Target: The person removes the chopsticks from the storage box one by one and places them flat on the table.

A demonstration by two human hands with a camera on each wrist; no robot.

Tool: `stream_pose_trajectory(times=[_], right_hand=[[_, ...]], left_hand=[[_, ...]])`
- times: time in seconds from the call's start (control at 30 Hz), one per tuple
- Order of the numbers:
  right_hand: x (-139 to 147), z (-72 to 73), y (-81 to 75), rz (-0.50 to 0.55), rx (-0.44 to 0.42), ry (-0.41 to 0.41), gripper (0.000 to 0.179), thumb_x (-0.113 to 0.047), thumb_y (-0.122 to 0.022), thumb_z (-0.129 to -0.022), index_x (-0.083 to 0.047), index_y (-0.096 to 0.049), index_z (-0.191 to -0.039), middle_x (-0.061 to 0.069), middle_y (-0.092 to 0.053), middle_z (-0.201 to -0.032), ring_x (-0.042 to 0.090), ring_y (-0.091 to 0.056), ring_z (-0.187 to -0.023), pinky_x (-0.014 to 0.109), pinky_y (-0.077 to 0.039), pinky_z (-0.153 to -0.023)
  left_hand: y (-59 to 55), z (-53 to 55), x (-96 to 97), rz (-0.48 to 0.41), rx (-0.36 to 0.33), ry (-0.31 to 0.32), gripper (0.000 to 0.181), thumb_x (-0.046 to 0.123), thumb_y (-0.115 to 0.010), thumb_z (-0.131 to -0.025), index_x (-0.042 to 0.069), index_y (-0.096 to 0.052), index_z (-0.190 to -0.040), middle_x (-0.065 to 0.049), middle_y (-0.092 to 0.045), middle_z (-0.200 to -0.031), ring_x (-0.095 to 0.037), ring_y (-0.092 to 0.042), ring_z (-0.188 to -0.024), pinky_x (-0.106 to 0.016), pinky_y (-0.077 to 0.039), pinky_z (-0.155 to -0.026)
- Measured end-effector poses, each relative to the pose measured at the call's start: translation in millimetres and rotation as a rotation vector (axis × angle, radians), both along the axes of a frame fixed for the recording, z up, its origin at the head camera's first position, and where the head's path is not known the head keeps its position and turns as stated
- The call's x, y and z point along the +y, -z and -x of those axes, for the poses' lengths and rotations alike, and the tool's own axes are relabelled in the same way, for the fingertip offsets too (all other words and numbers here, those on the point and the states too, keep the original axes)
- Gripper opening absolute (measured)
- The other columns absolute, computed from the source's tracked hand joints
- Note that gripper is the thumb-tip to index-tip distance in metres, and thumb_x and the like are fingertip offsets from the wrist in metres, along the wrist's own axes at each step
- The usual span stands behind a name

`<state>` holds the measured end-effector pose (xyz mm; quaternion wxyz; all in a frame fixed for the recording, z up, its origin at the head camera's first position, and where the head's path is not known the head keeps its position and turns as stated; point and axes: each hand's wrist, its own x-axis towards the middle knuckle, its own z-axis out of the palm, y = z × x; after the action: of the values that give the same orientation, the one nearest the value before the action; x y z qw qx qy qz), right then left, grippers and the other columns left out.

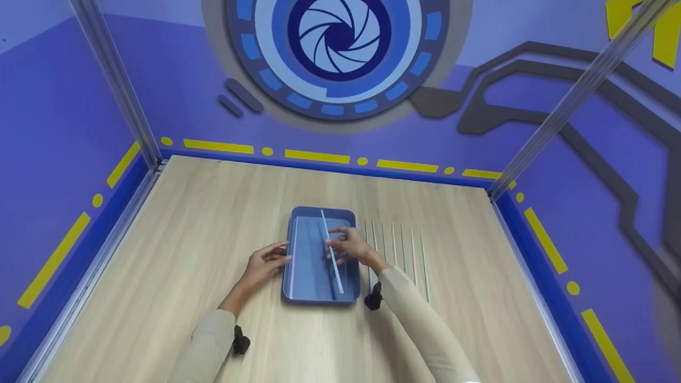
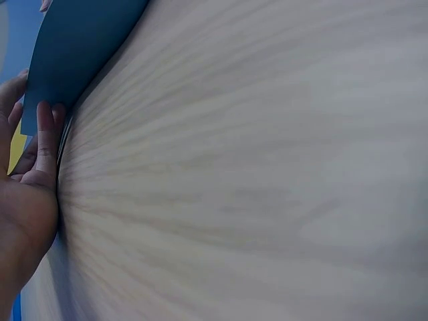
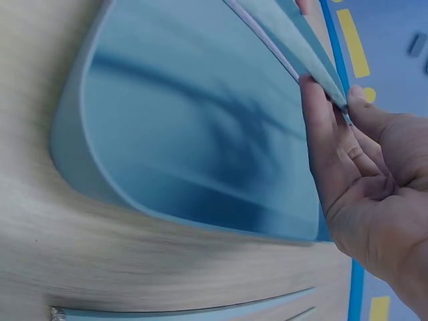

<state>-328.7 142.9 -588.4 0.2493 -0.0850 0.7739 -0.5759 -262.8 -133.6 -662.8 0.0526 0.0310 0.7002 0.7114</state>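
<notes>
My right hand (image 1: 351, 246) pinches a long thin pale stick (image 1: 333, 255) between thumb and fingers, holding it lengthwise over the blue tray (image 1: 351, 215). In the right wrist view this stick (image 3: 301, 43) looks broad and pale blue near the camera, and the fingertips meet at its far end. A second pale strip (image 1: 293, 255) lies inside the tray along its left side. My left hand (image 1: 266, 259) touches the tray's left side with nearly straight fingers. In the left wrist view, fingers (image 2: 45, 137) rest against the outside of the tray wall (image 2: 83, 50).
Several thin sticks (image 1: 404, 244) lie side by side on the wooden table (image 1: 223, 213), right of the tray. One stick (image 3: 180, 315) shows below the tray in the right wrist view. Blue panels (image 1: 175, 101) and metal posts (image 1: 117, 80) border the table.
</notes>
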Motion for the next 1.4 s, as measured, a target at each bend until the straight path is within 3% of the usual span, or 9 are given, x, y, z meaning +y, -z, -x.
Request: stream_pose_trajectory(times=[0.3, 0.5, 0.73, 0.87, 1.07, 1.4], right_hand=[[10, 1.2, -1.1, 0.084, -0.008, 0.004, 0.057, -0.013, -0.065, -0.101, 0.003, -0.042, -0.150, 0.025, -0.073, -0.113, 0.023, -0.075, -0.087, 0.030, -0.064, -0.063], [20, 0.1, -2.7, 0.147, 0.038, 0.068, 0.058, -0.011, -0.064, -0.101, 0.006, -0.040, -0.151, 0.035, -0.067, -0.119, 0.027, -0.076, -0.090, 0.029, -0.063, -0.062], [38, -0.2, -3.9, 0.127, 0.090, 0.173, 0.058, -0.017, -0.068, -0.100, -0.001, -0.047, -0.151, 0.022, -0.071, -0.108, 0.021, -0.074, -0.085, 0.028, -0.063, -0.062], [51, 0.2, -7.2, 0.115, 0.105, 0.184, 0.058, -0.018, -0.067, -0.100, 0.000, -0.046, -0.151, 0.028, -0.070, -0.111, 0.020, -0.074, -0.083, 0.035, -0.065, -0.067], [74, 1.2, -9.5, 0.113, 0.107, 0.221, 0.058, -0.015, -0.066, -0.100, 0.002, -0.045, -0.151, 0.020, -0.073, -0.108, 0.014, -0.071, -0.078, 0.025, -0.062, -0.061], [123, -0.1, -8.7, 0.075, 0.120, 0.297, 0.057, -0.014, -0.067, -0.100, 0.001, -0.046, -0.151, 0.017, -0.075, -0.107, 0.016, -0.072, -0.082, 0.025, -0.062, -0.061]], left_hand=[[1.1, 0.6, 0.2, 0.009, -0.003, -0.012, 0.049, 0.008, -0.075, -0.093, 0.003, -0.061, -0.140, -0.026, -0.063, -0.125, -0.008, -0.064, -0.095, -0.018, -0.057, -0.078], [-0.7, 0.8, -0.2, 0.012, -0.007, -0.014, 0.050, 0.009, -0.074, -0.093, 0.003, -0.060, -0.141, -0.026, -0.063, -0.125, -0.008, -0.064, -0.095, -0.019, -0.056, -0.075], [-0.4, -0.1, 0.0, -0.009, -0.020, -0.020, 0.050, 0.007, -0.075, -0.092, 0.003, -0.060, -0.140, -0.026, -0.064, -0.124, -0.007, -0.065, -0.092, -0.019, -0.057, -0.074], [1.2, 0.5, -0.8, 0.003, -0.004, -0.008, 0.051, 0.009, -0.075, -0.093, 0.002, -0.060, -0.140, -0.027, -0.063, -0.124, -0.008, -0.065, -0.094, -0.020, -0.057, -0.077], [2.0, 1.4, -1.8, 0.017, 0.036, -0.002, 0.050, 0.010, -0.075, -0.093, 0.000, -0.059, -0.140, -0.028, -0.063, -0.122, -0.007, -0.064, -0.095, -0.019, -0.056, -0.080], [3.2, 2.3, -0.5, 0.024, 0.024, -0.008, 0.050, 0.010, -0.075, -0.093, 0.002, -0.061, -0.139, -0.027, -0.064, -0.120, -0.008, -0.065, -0.094, -0.020, -0.058, -0.081]])
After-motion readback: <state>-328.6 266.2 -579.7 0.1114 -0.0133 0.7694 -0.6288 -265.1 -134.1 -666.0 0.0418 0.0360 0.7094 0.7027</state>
